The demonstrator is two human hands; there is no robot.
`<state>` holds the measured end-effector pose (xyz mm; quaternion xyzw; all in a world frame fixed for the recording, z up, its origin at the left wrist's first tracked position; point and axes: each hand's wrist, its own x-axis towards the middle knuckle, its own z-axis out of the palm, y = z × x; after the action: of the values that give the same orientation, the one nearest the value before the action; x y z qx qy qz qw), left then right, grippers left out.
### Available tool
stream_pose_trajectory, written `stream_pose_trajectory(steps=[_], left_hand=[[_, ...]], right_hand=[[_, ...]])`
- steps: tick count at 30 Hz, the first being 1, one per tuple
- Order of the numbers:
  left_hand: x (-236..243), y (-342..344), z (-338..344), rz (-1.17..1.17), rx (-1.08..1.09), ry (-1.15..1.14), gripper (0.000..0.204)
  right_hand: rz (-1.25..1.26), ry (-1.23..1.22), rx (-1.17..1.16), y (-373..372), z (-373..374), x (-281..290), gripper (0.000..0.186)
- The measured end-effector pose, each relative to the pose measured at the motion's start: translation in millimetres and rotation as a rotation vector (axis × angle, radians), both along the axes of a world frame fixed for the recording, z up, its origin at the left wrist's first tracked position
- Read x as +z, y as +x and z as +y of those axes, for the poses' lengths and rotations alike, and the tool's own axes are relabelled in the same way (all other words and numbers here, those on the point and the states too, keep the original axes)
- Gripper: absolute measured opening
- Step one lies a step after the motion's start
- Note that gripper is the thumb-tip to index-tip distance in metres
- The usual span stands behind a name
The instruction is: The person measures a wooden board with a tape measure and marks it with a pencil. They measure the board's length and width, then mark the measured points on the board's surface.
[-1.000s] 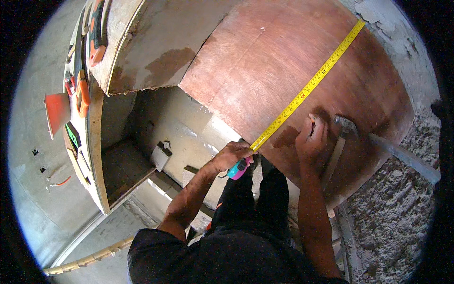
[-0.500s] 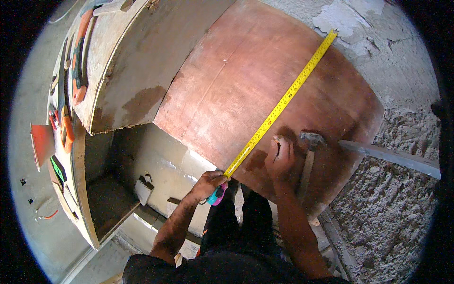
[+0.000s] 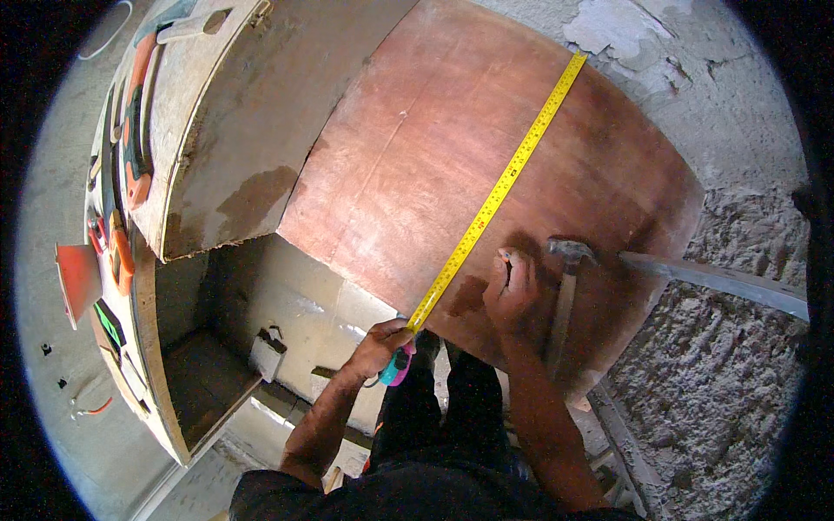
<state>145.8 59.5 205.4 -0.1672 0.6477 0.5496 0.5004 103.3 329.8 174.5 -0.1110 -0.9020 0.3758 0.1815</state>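
Observation:
A reddish-brown wooden sheet (image 3: 373, 191) lies in front of me. My left hand (image 3: 382, 346) is closed at its near edge, round a tape measure with a teal and pink case (image 3: 395, 368). The yellow tape blade (image 3: 495, 198) runs out from it, slanting right across the sheet to the far edge. My right hand (image 3: 512, 286) rests over the sheet, right of the blade, fingers curled round something small and thin that I cannot make out. Just right of that hand lies a claw hammer (image 3: 565, 304), its handle toward me.
A metal straight bar (image 3: 721, 282) overlaps the sheet's right side, above rough grey rubble (image 3: 712, 391). At left stands a wooden box (image 3: 234, 113) with an orange-handled saw (image 3: 137, 122), a red-orange trowel-like piece (image 3: 78, 276) and other tools on it.
The blade's far end has shifted left along the sheet's far edge, so the blade slants less. Both hands have stayed nearly in place, and the view has shifted slightly.

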Motion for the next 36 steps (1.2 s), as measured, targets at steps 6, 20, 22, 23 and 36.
stream_pose_trajectory(steps=[6,20,22,23,36], left_hand=[[0,4,1,0.007,0.040,0.027,0.034],[6,8,0,0.092,-0.036,-0.047,0.031],[3,12,-1,0.149,-0.063,-0.048,0.034],[0,11,-1,0.188,-0.087,-0.051,0.034],[-21,13,-7,0.107,-0.042,0.046,0.030]], right_hand=[[0.064,-0.004,-0.014,-2,-3,-2,0.015],[0.053,-0.005,-0.032,-3,-4,-2,0.014],[0.015,0.037,-0.011,-4,-2,6,0.017],[-0.007,0.052,0.010,-4,-1,9,0.019],[0.001,0.021,-0.017,2,0,-10,0.020]])
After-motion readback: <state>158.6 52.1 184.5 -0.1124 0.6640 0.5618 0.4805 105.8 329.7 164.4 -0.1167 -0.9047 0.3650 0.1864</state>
